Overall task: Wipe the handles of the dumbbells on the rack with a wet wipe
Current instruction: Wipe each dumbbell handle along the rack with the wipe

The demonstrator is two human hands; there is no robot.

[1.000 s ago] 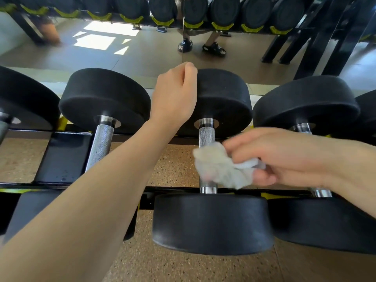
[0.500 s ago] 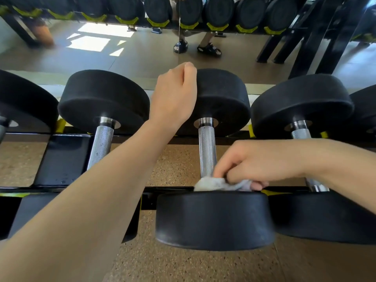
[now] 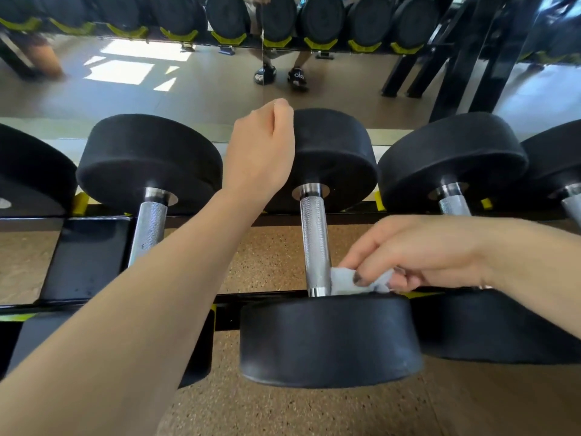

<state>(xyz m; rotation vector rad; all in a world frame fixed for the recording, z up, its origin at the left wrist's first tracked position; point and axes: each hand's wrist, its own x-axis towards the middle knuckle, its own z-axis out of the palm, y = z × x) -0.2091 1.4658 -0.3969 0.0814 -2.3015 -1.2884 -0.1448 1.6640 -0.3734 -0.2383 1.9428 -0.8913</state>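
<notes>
Several black dumbbells with knurled steel handles lie across a black rack (image 3: 88, 259). My left hand (image 3: 261, 152) is curled over the far head (image 3: 336, 158) of the middle dumbbell and holds it. My right hand (image 3: 424, 247) pinches a crumpled white wet wipe (image 3: 342, 280) against the right side of that dumbbell's handle (image 3: 312, 240). The wipe sits at the handle's near end, just above the near head (image 3: 330, 341). Part of the wipe is hidden under my fingers.
A neighbouring dumbbell handle (image 3: 149, 228) lies to the left under my forearm, and another (image 3: 454, 204) lies to the right behind my right hand. A mirror (image 3: 188, 89) behind the rack reflects the floor, more dumbbells and a person's feet. Speckled brown floor shows below the rack.
My right hand has slid the wipe from the middle of the handle down to its near end, then slightly off to the handle's right side. My left hand has stayed on the far head.
</notes>
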